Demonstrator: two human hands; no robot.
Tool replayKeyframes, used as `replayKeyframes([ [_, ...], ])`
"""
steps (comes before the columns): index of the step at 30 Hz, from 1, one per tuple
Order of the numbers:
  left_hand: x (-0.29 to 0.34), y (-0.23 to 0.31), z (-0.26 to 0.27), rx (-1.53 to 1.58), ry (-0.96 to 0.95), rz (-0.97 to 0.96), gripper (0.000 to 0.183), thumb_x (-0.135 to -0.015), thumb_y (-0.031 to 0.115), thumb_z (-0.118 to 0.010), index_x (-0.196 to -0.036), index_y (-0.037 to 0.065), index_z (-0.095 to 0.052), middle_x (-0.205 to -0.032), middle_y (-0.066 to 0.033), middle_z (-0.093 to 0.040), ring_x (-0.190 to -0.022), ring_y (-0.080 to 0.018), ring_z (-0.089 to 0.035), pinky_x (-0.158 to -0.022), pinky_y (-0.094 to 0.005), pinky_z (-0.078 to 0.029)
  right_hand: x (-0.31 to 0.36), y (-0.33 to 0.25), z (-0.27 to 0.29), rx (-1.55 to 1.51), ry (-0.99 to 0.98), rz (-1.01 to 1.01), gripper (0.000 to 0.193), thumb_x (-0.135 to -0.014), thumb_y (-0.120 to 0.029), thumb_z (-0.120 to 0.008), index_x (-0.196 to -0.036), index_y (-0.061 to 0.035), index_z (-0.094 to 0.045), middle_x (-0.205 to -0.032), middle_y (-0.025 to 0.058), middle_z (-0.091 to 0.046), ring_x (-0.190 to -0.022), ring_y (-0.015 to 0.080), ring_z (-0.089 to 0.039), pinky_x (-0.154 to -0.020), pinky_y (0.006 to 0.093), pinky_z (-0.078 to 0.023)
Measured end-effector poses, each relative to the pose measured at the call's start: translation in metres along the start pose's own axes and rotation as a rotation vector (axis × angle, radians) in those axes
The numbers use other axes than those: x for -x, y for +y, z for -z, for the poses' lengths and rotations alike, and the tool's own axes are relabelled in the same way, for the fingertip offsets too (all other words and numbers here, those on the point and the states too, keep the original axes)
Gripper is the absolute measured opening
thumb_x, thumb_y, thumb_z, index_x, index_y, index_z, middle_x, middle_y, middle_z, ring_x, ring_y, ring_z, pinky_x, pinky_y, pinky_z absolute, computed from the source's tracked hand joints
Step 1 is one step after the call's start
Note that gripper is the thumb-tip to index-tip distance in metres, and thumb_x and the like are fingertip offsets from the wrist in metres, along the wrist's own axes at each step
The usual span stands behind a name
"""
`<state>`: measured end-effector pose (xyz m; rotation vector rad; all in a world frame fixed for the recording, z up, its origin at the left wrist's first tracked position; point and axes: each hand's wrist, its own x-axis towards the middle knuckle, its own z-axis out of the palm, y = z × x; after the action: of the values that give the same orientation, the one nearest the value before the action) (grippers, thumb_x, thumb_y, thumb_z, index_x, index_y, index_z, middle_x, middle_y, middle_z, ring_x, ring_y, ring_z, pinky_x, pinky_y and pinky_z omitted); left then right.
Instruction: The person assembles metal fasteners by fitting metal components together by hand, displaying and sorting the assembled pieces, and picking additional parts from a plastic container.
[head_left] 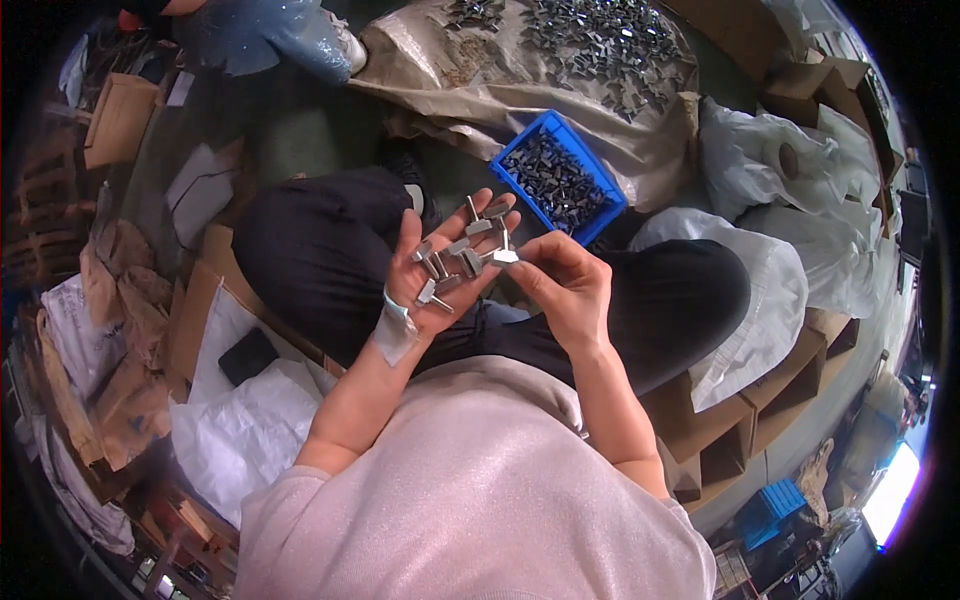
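My left hand (457, 298) is palm up with its fingers stretched out, cradling several small T-shaped metal parts (468, 262), each a block with a thin stem. A whitish wrap (395, 335) circles that wrist. Between thumb and forefinger, my right hand (575, 290) pinches one T-shaped metal part (504, 257), held against the left fingers with its stem pointing up. Just beyond both hands, a blue plastic bin (549, 122) holds a heap of small dark metal parts (562, 180).
More metal parts (610, 45) are heaped on a tan sheet (430, 60) at the far side. White sacks (770, 160) and cardboard boxes (745, 430) line the right. An open carton (200, 300) and white sacking (250, 430) lie left. Another person's blue-covered leg (270, 40) shows at the far left.
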<state>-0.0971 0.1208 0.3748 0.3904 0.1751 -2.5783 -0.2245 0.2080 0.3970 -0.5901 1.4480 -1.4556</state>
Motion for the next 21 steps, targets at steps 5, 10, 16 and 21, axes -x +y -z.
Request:
replayKeyframes([
  [5,0.003,-0.003,0.0,0.04,-0.04,0.044,0.077,-0.08,0.052,-0.047,-0.133,0.003,-0.022,-0.139,-0.0167,-0.02,-0.128,-0.0298,-0.021,-0.104,-0.0433,-0.02,-0.007,0.01,-0.005,0.553,0.186,0.48,0.016,-0.063,-0.001,-0.068,-0.075,-0.0033,-0.058,-0.071,0.0086,-0.054,-0.067,0.0244,-0.05,-0.058,0.0309,-0.041],
  [10,0.004,-0.005,-0.001,0.019,-0.012,0.017,0.079,-0.081,0.053,-0.045,-0.134,0.002,-0.018,-0.141,-0.0171,-0.015,-0.129,-0.0299,-0.021,-0.103,-0.0432,-0.023,-0.003,0.022,-0.013,0.601,0.21,0.538,0.016,-0.062,-0.002,-0.069,-0.074,-0.0041,-0.058,-0.069,0.0074,-0.054,-0.063,0.0233,-0.05,-0.054,0.0302,-0.04],
  [16,0.005,-0.005,0.004,-0.063,-0.003,0.02,0.077,-0.079,0.055,-0.046,-0.132,0.004,-0.024,-0.139,-0.0133,-0.021,-0.127,-0.0265,-0.023,-0.1,-0.0387,-0.03,0.001,0.024,-0.017,0.629,0.192,0.486,0.015,-0.063,0.0,-0.07,-0.074,-0.0012,-0.059,-0.067,0.0078,-0.055,-0.062,0.0192,-0.053,-0.054,0.0264,-0.043],
  [21,0.007,-0.004,0.01,-0.06,0.002,0.029,0.077,-0.078,0.056,-0.048,-0.132,0.005,-0.025,-0.139,-0.0129,-0.023,-0.127,-0.0268,-0.024,-0.102,-0.0408,-0.026,-0.001,0.029,-0.016,0.686,0.23,0.499,0.014,-0.062,-0.003,-0.069,-0.073,-0.0041,-0.059,-0.065,0.0064,-0.054,-0.061,0.022,-0.05,-0.053,0.0301,-0.04],
])
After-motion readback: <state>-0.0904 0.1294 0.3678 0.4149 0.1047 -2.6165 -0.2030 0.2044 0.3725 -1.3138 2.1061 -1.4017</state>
